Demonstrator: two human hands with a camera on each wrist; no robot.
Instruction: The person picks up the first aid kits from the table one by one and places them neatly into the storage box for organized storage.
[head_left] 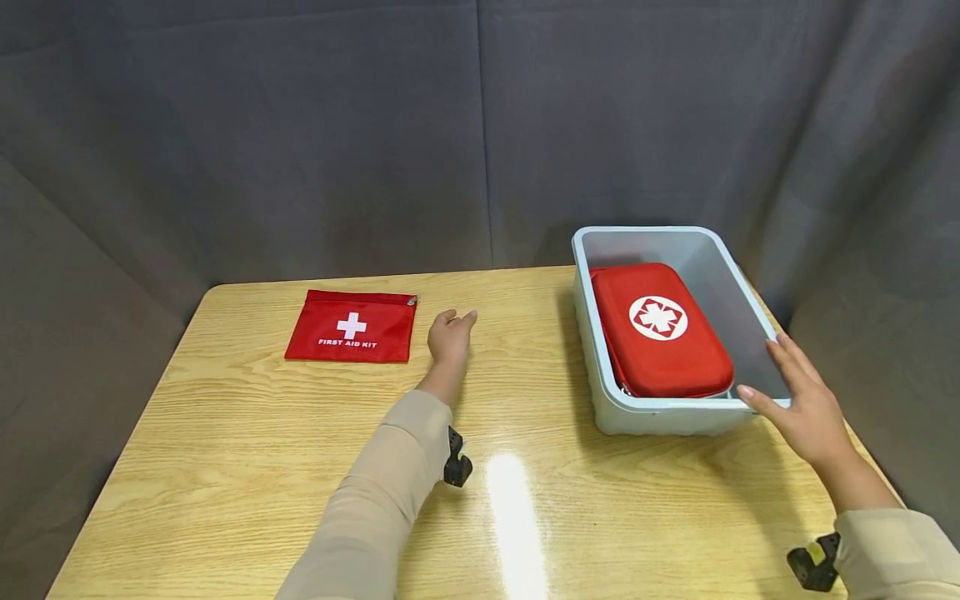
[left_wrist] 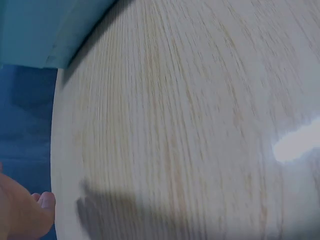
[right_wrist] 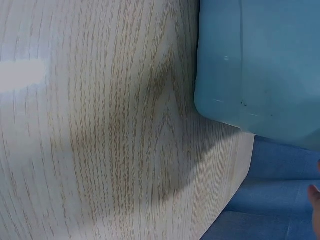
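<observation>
Overhead glare on table (head_left: 517, 508), blurry wrist views

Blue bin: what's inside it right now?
The blue bin holds one red hard case with a white emblem, lying flat. Anything beneath the case is hidden. The right hand rests on the bin's near corner.

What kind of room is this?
Probably a small recording booth, not a home: grey curtains close in a single wooden table holding only a red first aid pouch and a pale blue bin.
</observation>
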